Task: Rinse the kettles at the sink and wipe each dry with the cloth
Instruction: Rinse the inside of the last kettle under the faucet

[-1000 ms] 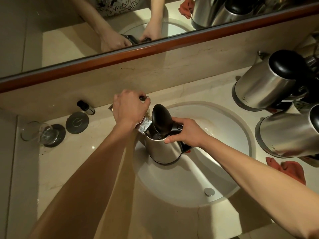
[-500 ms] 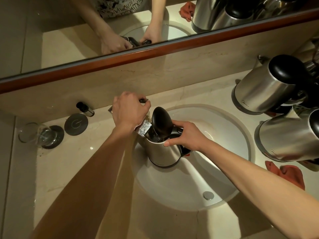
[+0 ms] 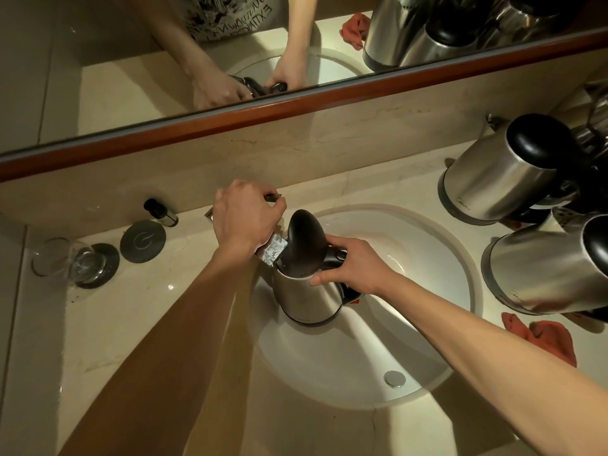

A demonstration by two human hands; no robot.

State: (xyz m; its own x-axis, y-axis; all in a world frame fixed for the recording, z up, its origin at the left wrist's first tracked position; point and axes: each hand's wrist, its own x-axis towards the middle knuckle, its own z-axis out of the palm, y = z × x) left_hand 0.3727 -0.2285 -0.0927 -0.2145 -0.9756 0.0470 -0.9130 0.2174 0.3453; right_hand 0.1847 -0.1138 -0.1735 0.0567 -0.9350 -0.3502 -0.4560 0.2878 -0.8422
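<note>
A steel kettle [image 3: 306, 301] with its black lid raised stands upright in the white sink [image 3: 427, 245], under the tap spout [image 3: 273, 250]. My right hand [image 3: 352, 268] grips the kettle's black handle at its top. My left hand [image 3: 245, 222] is curled over the tap handle at the back of the sink. Two more steel kettles [image 3: 493, 182] [image 3: 546, 271] stand on the counter to the right. An orange-red cloth [image 3: 546, 337] lies on the counter in front of them.
A drinking glass [image 3: 62, 261] on a dark coaster, a round dark disc [image 3: 142, 241] and a small bottle [image 3: 161, 210] sit on the counter at left. A wood-framed mirror [image 3: 296, 103] runs along the back wall. The sink drain [image 3: 393, 378] lies near the front.
The hands and kettle keep the same pose; only the view has shifted slightly.
</note>
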